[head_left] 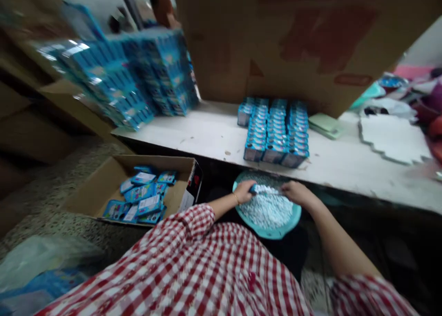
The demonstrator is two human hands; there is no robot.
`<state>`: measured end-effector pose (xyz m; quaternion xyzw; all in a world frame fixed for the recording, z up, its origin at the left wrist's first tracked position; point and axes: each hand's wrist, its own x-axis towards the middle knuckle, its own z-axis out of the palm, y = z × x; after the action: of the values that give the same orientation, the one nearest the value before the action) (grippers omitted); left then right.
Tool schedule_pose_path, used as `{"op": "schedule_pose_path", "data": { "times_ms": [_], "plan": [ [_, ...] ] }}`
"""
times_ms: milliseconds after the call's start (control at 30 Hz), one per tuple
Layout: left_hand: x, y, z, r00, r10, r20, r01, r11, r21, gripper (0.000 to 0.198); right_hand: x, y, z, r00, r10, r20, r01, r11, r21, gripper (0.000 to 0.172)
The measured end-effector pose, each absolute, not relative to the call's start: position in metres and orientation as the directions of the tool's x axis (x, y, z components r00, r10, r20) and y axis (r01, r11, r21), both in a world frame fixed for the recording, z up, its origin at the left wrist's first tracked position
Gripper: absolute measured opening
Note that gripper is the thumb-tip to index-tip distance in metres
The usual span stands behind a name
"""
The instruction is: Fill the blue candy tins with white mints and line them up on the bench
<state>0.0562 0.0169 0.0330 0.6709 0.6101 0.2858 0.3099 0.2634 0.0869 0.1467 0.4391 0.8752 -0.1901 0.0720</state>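
Observation:
A turquoise basin [276, 234] full of small white pieces [269, 212] rests at my lap, below the table's edge. Over its left side, my left hand [244, 191] is closed on a small blue packet [254, 189]. My right hand [292, 191] is closed at the basin's right side, its fingers pinched on something I cannot make out. White pieces lie between the two hands. Left of the basin, an open cardboard box [91, 187] holds several blue packets [141, 192].
On the white table [207, 129] stand rows of blue packets [276, 131], a pale green case [325, 125] and white card [393, 136]. Wrapped blue stacks [117, 81] stand at the left. A large carton [293, 44] rises behind. A person [164, 9] is far back.

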Motion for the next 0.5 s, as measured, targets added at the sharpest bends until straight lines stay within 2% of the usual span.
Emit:
{"op": "schedule_pose_path", "data": {
  "times_ms": [67, 233, 367, 500],
  "plan": [
    [0.056, 0.02, 0.028, 0.119, 0.992, -0.03, 0.621, -0.05, 0.782, 0.044, 0.265, 0.088, 0.147, -0.551, 0.737, -0.391, 0.834, 0.475, -0.281, 0.023],
    [0.061, 0.025, 0.018, 0.138, 0.99, 0.012, 0.644, -0.099, 0.759, 0.042, 0.266, 0.085, 0.152, -0.43, 0.759, -0.488, 0.895, 0.431, -0.119, 0.031],
    [0.066, 0.025, 0.021, 0.166, 0.985, 0.056, 0.638, -0.15, 0.755, 0.042, 0.248, 0.067, 0.175, -0.394, 0.793, -0.465, 0.897, 0.442, -0.005, 0.035],
    [0.063, 0.026, 0.021, 0.113, 0.992, 0.046, 0.592, -0.105, 0.799, 0.041, 0.24, 0.055, 0.196, -0.433, 0.816, -0.382, 0.87, 0.489, 0.058, 0.038]
  ]
}}
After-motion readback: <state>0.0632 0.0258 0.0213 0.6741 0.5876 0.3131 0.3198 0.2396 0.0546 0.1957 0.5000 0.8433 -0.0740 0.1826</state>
